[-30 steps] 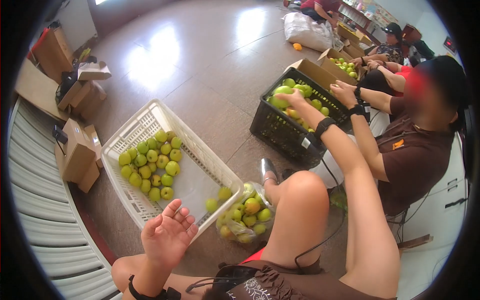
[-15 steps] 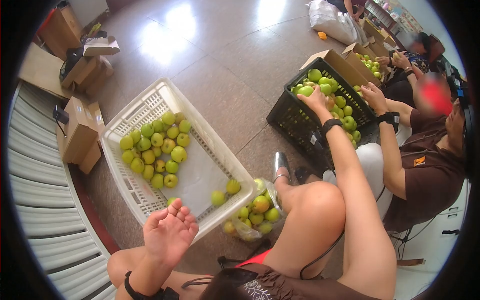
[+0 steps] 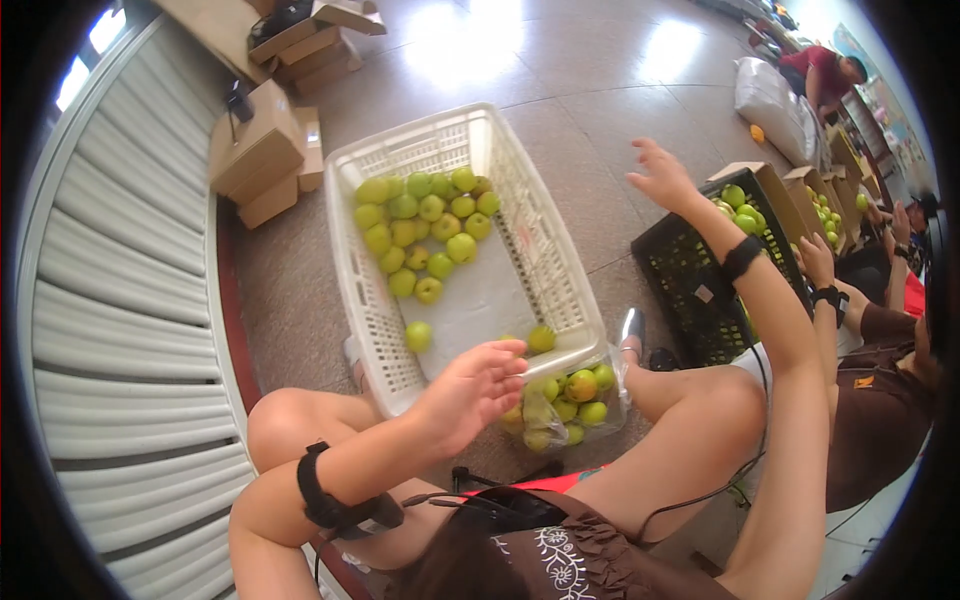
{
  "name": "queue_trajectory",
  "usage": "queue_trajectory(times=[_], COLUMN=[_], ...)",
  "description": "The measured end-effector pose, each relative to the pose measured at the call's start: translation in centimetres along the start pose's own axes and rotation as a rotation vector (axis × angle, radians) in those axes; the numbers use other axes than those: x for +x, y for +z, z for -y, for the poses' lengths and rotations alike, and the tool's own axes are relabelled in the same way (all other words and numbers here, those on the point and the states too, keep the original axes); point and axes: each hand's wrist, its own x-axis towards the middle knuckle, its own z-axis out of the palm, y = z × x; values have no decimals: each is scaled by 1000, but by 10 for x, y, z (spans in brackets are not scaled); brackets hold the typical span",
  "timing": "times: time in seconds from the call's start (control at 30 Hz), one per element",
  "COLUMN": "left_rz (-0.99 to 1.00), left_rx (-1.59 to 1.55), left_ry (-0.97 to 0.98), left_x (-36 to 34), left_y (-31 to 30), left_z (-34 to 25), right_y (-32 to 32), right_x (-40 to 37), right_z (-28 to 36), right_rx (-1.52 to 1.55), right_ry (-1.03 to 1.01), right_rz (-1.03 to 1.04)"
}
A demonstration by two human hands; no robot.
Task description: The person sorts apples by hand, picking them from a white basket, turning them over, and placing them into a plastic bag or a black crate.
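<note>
My left hand (image 3: 470,398) hangs over the near end of the white plastic crate (image 3: 362,318), fingers spread and nothing in it. Behind its fingertips an apple is partly hidden, with another green apple (image 3: 541,338) beside that one. Most of the green apples (image 3: 432,208) in this crate are grouped at its far end, and a single apple (image 3: 418,336) sits nearer to me. My right hand (image 3: 665,180) is raised above the floor, between the white crate and the black crate (image 3: 690,290). Its fingers are apart and no apple shows in them. Green apples (image 3: 742,208) fill the black crate.
A clear plastic bag (image 3: 612,410) of apples rests against the white crate's near end. Cardboard boxes (image 3: 262,145) stand by the white slatted bench (image 3: 130,300) at left. A co-worker (image 3: 880,410) sits close at right. Farther back are a white sack (image 3: 775,105) and another person (image 3: 822,75).
My right hand has left the green apple in the black crate and moved up and left, opening. My left hand has shifted rightward across the crate's near end. The view has turned left.
</note>
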Motion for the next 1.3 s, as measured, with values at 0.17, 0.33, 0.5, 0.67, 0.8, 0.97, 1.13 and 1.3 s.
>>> queue_trajectory(times=[0.17,0.33,0.5,0.67,0.8,0.97,1.13,1.3], left_rz=[73,91,150,42,18,-31,-9,-47], left_rx=[87,25,-28,-86,-127,-101,-31,133], left_ry=[-22,-37,-19,63,-29,44,63,197], left_x=[-14,-28,-31,-31,-28,-23,-6,10], left_y=[-8,-20,-27,-34,-35,-30,-21,-3], left_z=[6,7,-13,-28,-25,-28,-17,-12], right_y=[82,229,349,405,401,352,236,72], right_x=[27,42,40,40,45,38,35,-31], right_z=[147,192,181,164,157,154,174,185], right_rx=[-87,-154,-178,-328,-338,-41,592,1384], right_ry=[-398,-326,-50,-29,-95,-20,232,405], right_rz=[254,305,291,160,167,156,430,894])
